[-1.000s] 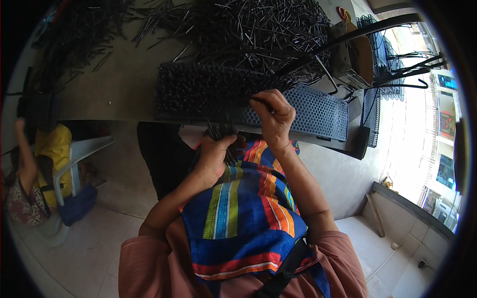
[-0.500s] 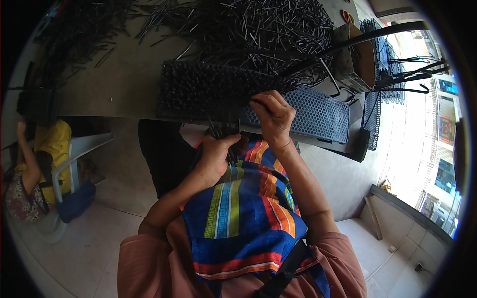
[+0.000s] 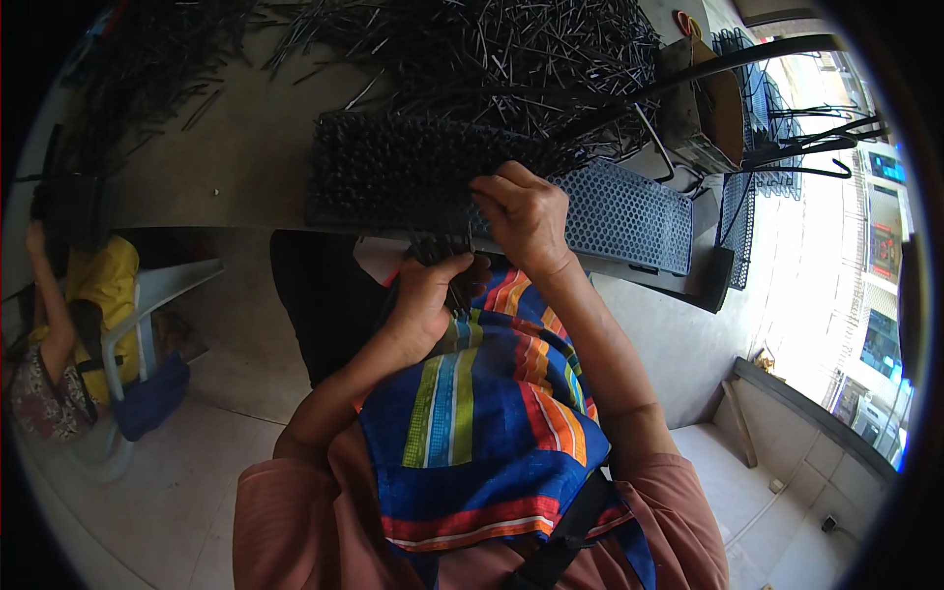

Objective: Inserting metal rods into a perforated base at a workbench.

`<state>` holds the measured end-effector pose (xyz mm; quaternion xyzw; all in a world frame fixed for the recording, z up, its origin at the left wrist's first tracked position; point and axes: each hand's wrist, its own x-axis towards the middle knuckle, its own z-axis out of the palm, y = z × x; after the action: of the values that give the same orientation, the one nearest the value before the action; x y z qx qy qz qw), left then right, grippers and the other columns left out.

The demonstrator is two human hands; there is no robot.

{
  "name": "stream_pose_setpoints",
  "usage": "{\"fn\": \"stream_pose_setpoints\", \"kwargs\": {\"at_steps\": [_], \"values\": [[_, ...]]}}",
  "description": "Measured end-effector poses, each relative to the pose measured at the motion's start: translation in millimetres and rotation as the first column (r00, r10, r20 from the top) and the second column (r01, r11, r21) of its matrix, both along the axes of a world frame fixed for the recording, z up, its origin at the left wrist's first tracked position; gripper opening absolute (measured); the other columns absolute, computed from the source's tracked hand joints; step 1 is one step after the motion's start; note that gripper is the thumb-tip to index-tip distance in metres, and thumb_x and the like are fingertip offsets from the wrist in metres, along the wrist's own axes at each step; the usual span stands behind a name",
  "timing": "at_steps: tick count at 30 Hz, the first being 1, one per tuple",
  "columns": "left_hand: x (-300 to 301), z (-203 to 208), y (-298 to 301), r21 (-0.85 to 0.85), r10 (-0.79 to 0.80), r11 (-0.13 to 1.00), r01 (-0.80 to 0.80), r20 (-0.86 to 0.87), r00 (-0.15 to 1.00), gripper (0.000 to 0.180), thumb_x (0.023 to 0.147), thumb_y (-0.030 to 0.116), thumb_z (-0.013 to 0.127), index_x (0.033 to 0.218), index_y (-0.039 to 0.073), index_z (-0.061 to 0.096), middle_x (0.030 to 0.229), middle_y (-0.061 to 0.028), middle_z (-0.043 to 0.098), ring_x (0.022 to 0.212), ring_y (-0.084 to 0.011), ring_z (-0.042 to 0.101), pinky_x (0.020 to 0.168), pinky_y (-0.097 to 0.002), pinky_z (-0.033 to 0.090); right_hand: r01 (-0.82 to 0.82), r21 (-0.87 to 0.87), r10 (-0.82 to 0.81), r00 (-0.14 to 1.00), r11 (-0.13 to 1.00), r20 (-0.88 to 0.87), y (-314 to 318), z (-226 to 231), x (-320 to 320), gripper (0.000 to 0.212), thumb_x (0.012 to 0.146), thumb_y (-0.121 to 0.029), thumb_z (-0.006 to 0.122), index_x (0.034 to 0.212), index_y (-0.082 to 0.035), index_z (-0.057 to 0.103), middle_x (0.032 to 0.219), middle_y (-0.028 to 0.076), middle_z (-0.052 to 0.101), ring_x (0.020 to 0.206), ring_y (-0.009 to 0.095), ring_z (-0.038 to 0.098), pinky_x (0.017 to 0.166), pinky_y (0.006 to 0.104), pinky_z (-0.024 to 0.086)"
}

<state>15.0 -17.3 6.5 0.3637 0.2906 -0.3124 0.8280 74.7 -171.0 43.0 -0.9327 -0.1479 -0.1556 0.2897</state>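
My left hand [image 3: 430, 295] is closed round a bundle of thin black sticks [image 3: 442, 246], held upright just in front of the table edge. A long tray [image 3: 629, 211] with a honeycomb of round holes lies along that edge. Densely packed black sticks [image 3: 383, 167] stand in its left and middle part, while bare holes show on the right. Over the border between the two, my right hand [image 3: 526, 216] is closed in a pinch. Whatever lies between its fingertips is too dark and small to make out.
Heaps of loose black sticks [image 3: 531, 59] cover the table's far side. An open box [image 3: 703, 108], red-handled scissors [image 3: 688, 25] and a long black bar [image 3: 708, 79] are at the right. Wire racks [image 3: 752, 108] stand beyond. Another person's arm [image 3: 59, 305] shows at far left beside a chair [image 3: 147, 324].
My right hand has shifted left and slightly farther over the tray, toward the packed sticks. My left hand keeps the bundle in nearly the same place.
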Motion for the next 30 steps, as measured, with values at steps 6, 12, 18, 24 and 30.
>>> {"fn": "stream_pose_setpoints", "kwargs": {"at_steps": [6, 12, 18, 24, 30], "values": [[-1, -2, 3, -0.098, 0.013, 0.995, -0.006, 0.068, 0.998, 0.016, 0.085, 0.001, 0.065, 0.101, 0.002, 0.064, 0.089, -0.0116, 0.071, 0.076, -0.0214, 0.070, 0.069, -0.0315, 0.057, 0.088, 0.028, -0.085, 0.990, 0.996, -0.109, -3, 6, -20, 0.010, 0.077, -0.008, 0.074, 0.085, -0.004, 0.071, 0.069, 0.007, 0.062, 0.060, 0.022, 0.065, 0.057, 0.0318, 0.051], [-3, -2, -8, -0.029, -0.050, 0.998, 0.056, 0.194, 0.980, 0.022, 0.086, 0.002, 0.065, 0.108, 0.002, 0.064, 0.094, -0.0091, 0.070, 0.081, -0.0198, 0.070, 0.070, -0.0310, 0.057, 0.341, 0.529, 0.205, 0.658, 0.777, -0.725, -17, -10, -36, 0.010, 0.079, -0.004, 0.072, 0.086, 0.002, 0.069, 0.068, 0.001, 0.063, 0.064, 0.005, 0.057, 0.056, 0.0214, 0.044], [-2, -2, 3, 0.039, -0.053, 0.998, 0.053, 0.009, 0.999, 0.019, 0.092, 0.008, 0.059, 0.109, 0.002, 0.063, 0.096, -0.0115, 0.070, 0.084, -0.0218, 0.069, 0.072, -0.0341, 0.057, 0.424, 0.729, -0.088, 0.888, 0.537, -0.451, -20, -3, -31, 0.006, 0.081, 0.002, 0.072, 0.086, 0.001, 0.068, 0.071, -0.002, 0.060, 0.063, 0.003, 0.052, 0.057, 0.0176, 0.040], [-4, 2, -3, 0.063, -0.094, 0.994, 0.091, 0.038, 0.995, 0.019, 0.092, 0.009, 0.057, 0.108, 0.002, 0.063, 0.095, -0.0122, 0.070, 0.084, -0.0214, 0.069, 0.072, -0.0346, 0.056, 0.193, 0.492, -0.176, 0.981, 0.849, -0.080, -26, -2, -22, 0.013, 0.076, 0.007, 0.073, 0.085, 0.000, 0.068, 0.080, 0.001, 0.062, 0.067, 0.005, 0.053, 0.058, 0.0186, 0.040], [-1, 3, -5, 0.032, -0.104, 0.994, 0.103, 0.055, 0.993, 0.019, 0.092, 0.010, 0.058, 0.109, 0.003, 0.063, 0.096, -0.0121, 0.071, 0.084, -0.0212, 0.069, 0.073, -0.0357, 0.056, 0.183, 0.523, -0.165, 0.983, 0.832, -0.081, -29, -5, -24, 0.015, 0.073, 0.008, 0.074, 0.085, 0.001, 0.069, 0.079, 0.003, 0.063, 0.067, 0.006, 0.056, 0.060, 0.0192, 0.043]]}}
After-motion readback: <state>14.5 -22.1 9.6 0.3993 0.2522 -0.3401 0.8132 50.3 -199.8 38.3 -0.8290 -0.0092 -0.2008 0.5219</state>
